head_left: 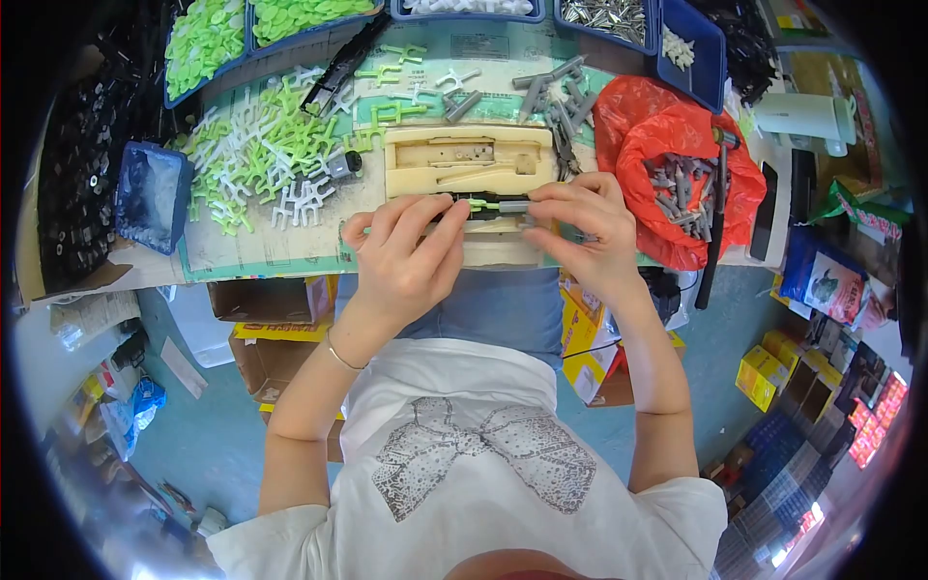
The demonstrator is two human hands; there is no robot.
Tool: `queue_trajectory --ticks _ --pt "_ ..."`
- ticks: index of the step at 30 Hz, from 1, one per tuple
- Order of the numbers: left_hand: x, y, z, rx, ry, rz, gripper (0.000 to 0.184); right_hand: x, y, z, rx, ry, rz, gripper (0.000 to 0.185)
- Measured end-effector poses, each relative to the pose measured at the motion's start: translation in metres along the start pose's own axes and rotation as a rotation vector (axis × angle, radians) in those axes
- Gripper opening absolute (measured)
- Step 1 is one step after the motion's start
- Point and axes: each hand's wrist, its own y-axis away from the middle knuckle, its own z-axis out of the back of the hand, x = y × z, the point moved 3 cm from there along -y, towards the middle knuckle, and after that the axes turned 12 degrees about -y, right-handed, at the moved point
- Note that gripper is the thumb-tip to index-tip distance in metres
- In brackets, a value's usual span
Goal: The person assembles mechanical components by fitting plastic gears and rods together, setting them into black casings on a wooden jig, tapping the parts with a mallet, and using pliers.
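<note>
A long black plastic housing (pixel 493 214) lies along the front of a cream fixture block (pixel 404 159), with a bright green part (pixel 477 204) and a grey tube (pixel 513 207) set in it. My left hand (pixel 411 246) is closed on the housing's left part, its fingertips beside the green part; the grip hides that end. At the right end, my right hand (pixel 590 227) has its fingers bent around the grey tube's tip, with the thumb lower down. Behind the hands, the fixture's recesses show small metal fittings.
Green and white forked plastic parts (pixel 261 145) are heaped at left, near a blue tray (pixel 155 198). A red bag (pixel 643 135) of grey tubes sits at right, with a black rod (pixel 717 213) across it. Blue bins of small parts (pixel 607 19) line the back.
</note>
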Motion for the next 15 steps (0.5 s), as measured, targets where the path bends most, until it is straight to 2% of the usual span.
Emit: queue_trajectory --ticks 7,11,13,15 --pt "0.0001 -0.001 -0.0013 -0.011 0.013 -0.024 0.031 0.004 -0.005 0.0028 0.085 0.048 0.024 0.027" --pt "0.0003 -0.0002 -0.0018 -0.013 0.006 -0.027 0.031 0.0007 -0.0038 0.0044 0.001 0.017 -0.029 0.026" --pt "-0.0002 0.0001 -0.0019 -0.009 0.006 -0.029 0.031 0.0074 -0.0048 0.0018 0.012 0.182 0.01 0.024" --pt "-0.0002 -0.0009 -0.0013 -0.012 0.003 -0.034 0.031 0.0074 -0.0037 0.0004 0.001 0.189 0.021 0.022"
